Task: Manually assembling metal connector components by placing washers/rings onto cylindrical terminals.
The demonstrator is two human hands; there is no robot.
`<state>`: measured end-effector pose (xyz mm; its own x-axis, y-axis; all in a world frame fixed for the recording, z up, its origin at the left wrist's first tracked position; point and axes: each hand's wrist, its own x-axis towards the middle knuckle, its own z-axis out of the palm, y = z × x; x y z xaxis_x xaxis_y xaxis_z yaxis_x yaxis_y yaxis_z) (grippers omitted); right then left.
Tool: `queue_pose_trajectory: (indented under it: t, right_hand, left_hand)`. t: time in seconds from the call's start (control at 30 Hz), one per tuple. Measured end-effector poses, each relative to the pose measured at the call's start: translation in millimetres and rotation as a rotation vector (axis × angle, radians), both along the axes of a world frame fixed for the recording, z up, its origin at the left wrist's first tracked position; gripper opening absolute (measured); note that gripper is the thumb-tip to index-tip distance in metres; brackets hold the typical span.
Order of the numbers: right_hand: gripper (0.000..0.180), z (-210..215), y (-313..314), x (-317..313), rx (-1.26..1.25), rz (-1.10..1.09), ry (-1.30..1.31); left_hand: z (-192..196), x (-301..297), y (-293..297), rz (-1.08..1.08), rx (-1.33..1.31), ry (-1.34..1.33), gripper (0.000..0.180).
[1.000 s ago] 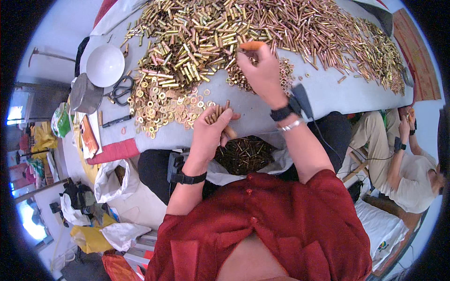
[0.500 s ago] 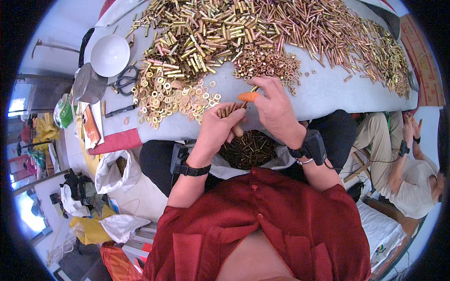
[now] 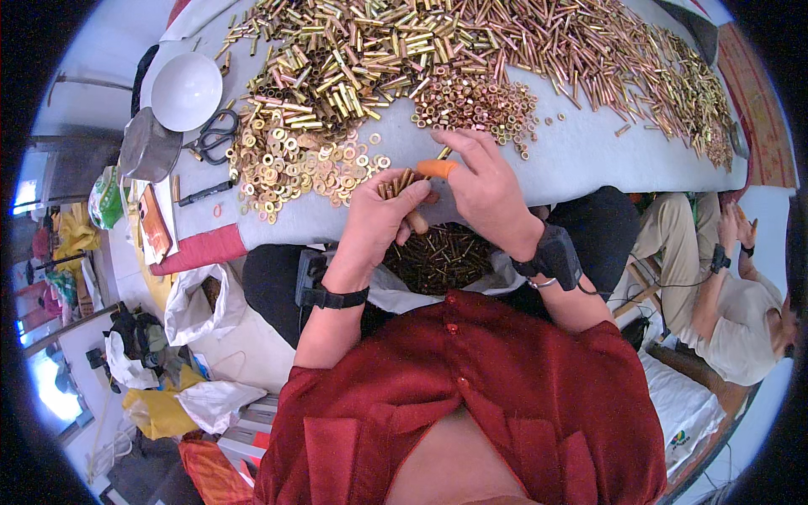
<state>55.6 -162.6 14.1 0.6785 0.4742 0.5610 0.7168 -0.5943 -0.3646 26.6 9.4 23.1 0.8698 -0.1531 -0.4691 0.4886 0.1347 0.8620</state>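
Since the person in the red shirt (image 3: pixel 505 396) sits close against the table, the open white sack (image 3: pixel 507 283) between the knees lies just below the hands, probably so it is in easy reach; dark metal pieces (image 3: pixel 442 259) fill its mouth. Above it, the left hand (image 3: pixel 379 212) is curled around a bunch of metal rods (image 3: pixel 397 183), their ends poking up past the thumb and forefinger, which seems to keep them gathered and facing one way. Just beside it, the right hand (image 3: pixel 488 192) is bent inward, pinching a short brass piece (image 3: pixel 443 153) between its fingers. An orange cover (image 3: pixel 436 168) sits on one digit, perhaps as protection; whether it touches the rods I cannot tell.

Beyond the hands, flat rings (image 3: pixel 290 168) lie to the left and small nuts (image 3: pixel 480 103) straight ahead, both near, likely for quick picking. Scissors (image 3: pixel 219 137) and a black pen (image 3: pixel 206 193) lie left of the rings, out of the way. Farther back, brass tubes (image 3: pixel 345 76) are heaped beside a wide spread of thin rods (image 3: pixel 589 63), kept by kind, it seems. Off to the right sits a co-worker (image 3: pixel 736 324), hands raised close together.
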Motion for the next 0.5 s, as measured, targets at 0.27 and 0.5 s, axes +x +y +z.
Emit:
queue_pose_trajectory:
  t: [0.27, 0.5]
  right_hand:
    - [0.022, 7.2, 12.8, -7.6, 0.265, 0.082, 0.224]
    - [0.015, -15.8, 48.8, 37.1, 0.309, -0.034, 0.230]
  left_hand:
    - [0.4, -0.2, 5.2, 0.030, -0.052, 0.020, 0.017]
    - [-3.1, 5.1, 24.0, 0.315, -0.091, -0.134, 0.015]
